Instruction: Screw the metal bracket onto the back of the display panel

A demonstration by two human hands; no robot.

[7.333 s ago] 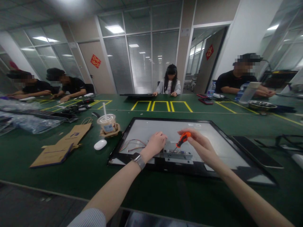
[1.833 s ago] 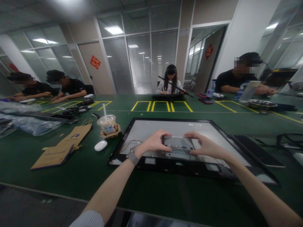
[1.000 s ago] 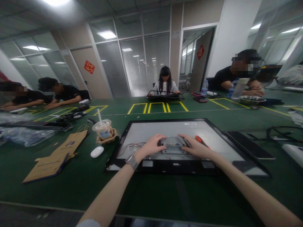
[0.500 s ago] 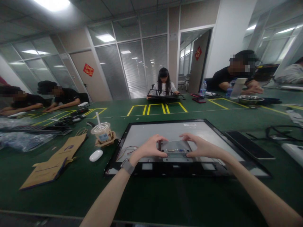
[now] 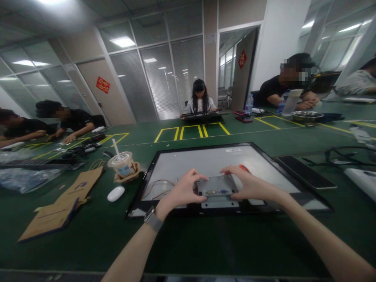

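A grey metal port bracket, with a blue video port and another connector on its front face, is gripped between my hands. My left hand pinches its left side, thumb at the front and fingers at the back. On the opposite side my right hand grips it the same way. Beneath lies a monitor panel with a grey back and black frame, flat on the table. Thin wires run over its left part. A small orange object shows behind my right hand, mostly hidden.
Left of the panel are a drink cup in a cardboard holder, a white mouse and a paper bag. A black slab and cables lie right. Several people sit around the green table.
The bracket has tilted, and more of its top and front flange shows, still between both hands. The orange object has come into sight. The person opposite has lowered a black frame.
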